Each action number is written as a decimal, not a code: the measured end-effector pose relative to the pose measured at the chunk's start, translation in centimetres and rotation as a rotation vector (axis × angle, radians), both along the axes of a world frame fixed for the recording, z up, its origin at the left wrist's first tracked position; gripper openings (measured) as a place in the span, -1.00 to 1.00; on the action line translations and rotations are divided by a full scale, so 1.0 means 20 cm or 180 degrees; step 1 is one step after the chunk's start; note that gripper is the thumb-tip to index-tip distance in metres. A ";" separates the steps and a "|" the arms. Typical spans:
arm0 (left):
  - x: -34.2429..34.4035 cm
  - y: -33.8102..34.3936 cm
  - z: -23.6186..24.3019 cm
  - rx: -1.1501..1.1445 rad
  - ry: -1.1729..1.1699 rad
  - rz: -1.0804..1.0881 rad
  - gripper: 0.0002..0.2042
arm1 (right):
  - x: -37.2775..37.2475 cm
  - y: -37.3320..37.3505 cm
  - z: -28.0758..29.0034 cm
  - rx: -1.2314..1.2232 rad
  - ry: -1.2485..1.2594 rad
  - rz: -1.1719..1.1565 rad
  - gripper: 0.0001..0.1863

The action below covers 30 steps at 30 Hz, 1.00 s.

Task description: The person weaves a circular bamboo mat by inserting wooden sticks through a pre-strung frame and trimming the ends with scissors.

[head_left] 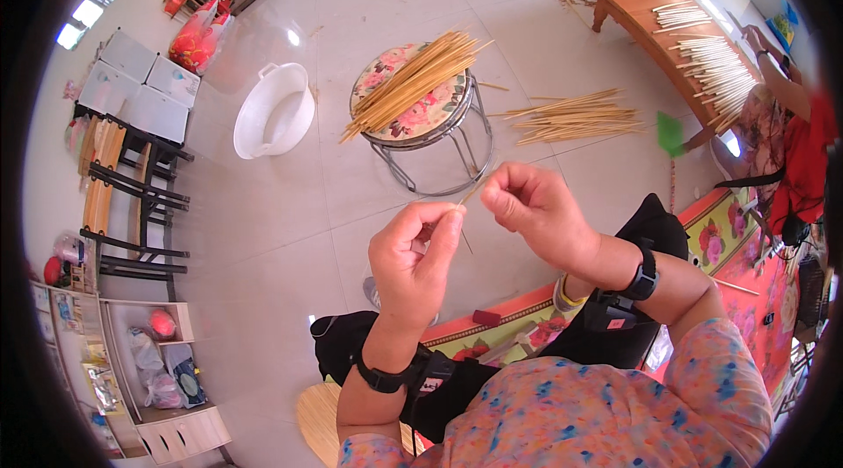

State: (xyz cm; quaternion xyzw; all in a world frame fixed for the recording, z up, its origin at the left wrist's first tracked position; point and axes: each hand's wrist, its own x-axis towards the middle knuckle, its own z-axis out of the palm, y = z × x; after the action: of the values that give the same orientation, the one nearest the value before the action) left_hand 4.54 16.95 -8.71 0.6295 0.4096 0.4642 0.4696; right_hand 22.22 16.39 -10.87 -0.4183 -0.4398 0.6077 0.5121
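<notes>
Both hands meet in front of me, just nearer than a round stool. My left hand (411, 255) is closed, thumb and forefinger pinching a thin straw-coloured strand (467, 241) whose loose end hangs below the fingertips. Close beside it, my right hand (539, 212) also pinches, and the strand runs up to its fingers; their exact hold is partly hidden. On the flowered seat of the stool (402, 124) lies a bundle of yellow straw stalks (414, 82). More stalks (580, 117) are spread on the floor to the right.
A white basin (275, 112) stands left of the stool. Far right, a wooden bench (634, 10) carries rows of pale sticks (713, 73), with another person in red (803, 152) beside it. Stacked black-framed stools (140, 196) line the left. A flowered red mat (518, 327) lies under my legs.
</notes>
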 end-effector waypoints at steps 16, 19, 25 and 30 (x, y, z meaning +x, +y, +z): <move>0.03 0.00 0.00 0.1351 0.0869 0.0634 -0.94 | -0.06 -0.06 0.03 0.0737 -0.1069 -0.0140 -0.89; 0.05 -0.02 -0.01 0.1612 0.1132 0.0699 -0.97 | -0.06 -0.06 0.04 0.0558 -0.0935 -0.0255 -0.88; 0.07 -0.02 -0.01 0.2177 0.1408 0.0830 -0.95 | -0.07 -0.06 0.03 0.0705 -0.1123 -0.0483 -0.85; 0.09 0.00 -0.03 0.2459 0.1347 0.0873 -0.84 | -0.08 -0.06 0.02 0.0822 -0.1333 -0.0581 -0.83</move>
State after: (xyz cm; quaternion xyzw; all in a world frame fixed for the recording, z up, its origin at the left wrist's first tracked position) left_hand 6.34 17.00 -9.23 0.7793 0.3729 0.5020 0.0409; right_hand 20.66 15.16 -10.48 -0.5041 -0.5706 0.3978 0.5118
